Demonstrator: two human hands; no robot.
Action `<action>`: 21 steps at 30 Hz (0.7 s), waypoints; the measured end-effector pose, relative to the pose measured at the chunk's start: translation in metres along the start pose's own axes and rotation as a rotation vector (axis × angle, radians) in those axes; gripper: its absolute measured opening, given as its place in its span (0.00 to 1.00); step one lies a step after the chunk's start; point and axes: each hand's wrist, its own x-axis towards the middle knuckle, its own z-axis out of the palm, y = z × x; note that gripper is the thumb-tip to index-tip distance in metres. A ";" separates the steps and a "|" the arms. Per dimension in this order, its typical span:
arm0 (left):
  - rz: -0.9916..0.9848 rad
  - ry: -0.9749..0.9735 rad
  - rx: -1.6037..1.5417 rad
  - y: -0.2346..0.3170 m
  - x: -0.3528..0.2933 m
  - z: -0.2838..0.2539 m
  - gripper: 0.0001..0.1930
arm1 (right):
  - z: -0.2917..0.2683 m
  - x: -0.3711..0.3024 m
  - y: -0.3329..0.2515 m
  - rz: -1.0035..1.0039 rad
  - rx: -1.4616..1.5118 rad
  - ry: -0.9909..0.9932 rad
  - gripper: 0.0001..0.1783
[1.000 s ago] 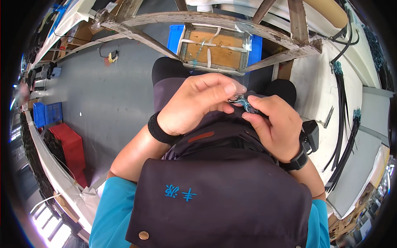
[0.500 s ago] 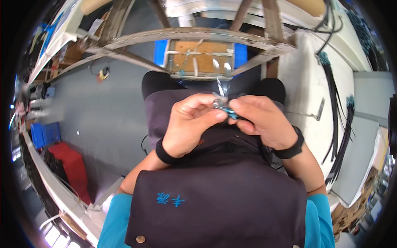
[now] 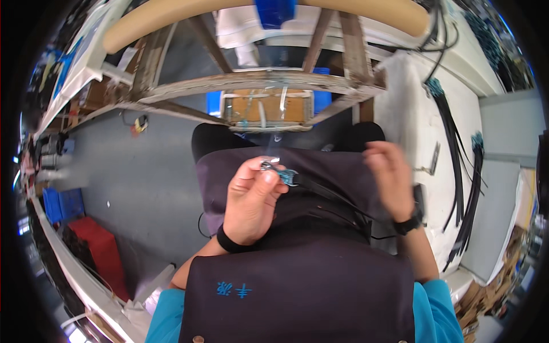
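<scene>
My left hand, above my lap, pinches a small metal ring or clasp between thumb and fingers. Fastened beside it is a teal thread-like wrapping, from which a black strap runs right across the dark apron. The exact kind of metal piece is too small to tell. My right hand is apart from it, over the right side of my lap by the white surface. Its fingers look extended though slightly blurred, and nothing shows in them.
Ahead stands a wooden frame with a tan padded roll above. On the white surface at right lie bundles of black straps with teal ends and a small metal piece. Red and blue bins stand left.
My right hand has let go of the teal-wrapped piece and moved right. My left hand still grips the metal end, and the black strap now shows plainly. The view has shifted slightly.
</scene>
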 end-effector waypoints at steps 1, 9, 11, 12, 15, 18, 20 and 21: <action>0.023 0.006 -0.009 0.001 -0.002 0.002 0.10 | -0.017 0.001 0.021 0.009 -0.152 0.201 0.15; -0.014 0.081 -0.041 0.011 -0.004 0.014 0.08 | -0.158 -0.028 0.200 0.487 -1.132 0.312 0.18; 0.003 0.080 -0.032 0.012 -0.005 0.016 0.08 | -0.167 -0.027 0.206 0.408 -0.958 0.359 0.10; 0.015 0.078 -0.009 0.013 -0.008 0.016 0.08 | -0.160 -0.023 0.198 0.402 -0.956 0.354 0.10; 0.045 0.079 0.002 0.015 -0.014 0.016 0.08 | -0.138 -0.011 0.176 0.290 -0.899 0.378 0.10; 0.005 0.100 -0.001 0.014 -0.011 0.019 0.08 | -0.128 -0.013 0.166 0.282 -0.404 0.394 0.12; -0.014 0.099 -0.007 0.018 -0.013 0.021 0.08 | -0.089 -0.012 0.100 0.242 -0.007 0.226 0.14; -0.002 0.101 -0.003 0.017 -0.013 0.021 0.08 | -0.059 -0.012 0.056 0.233 0.202 0.131 0.14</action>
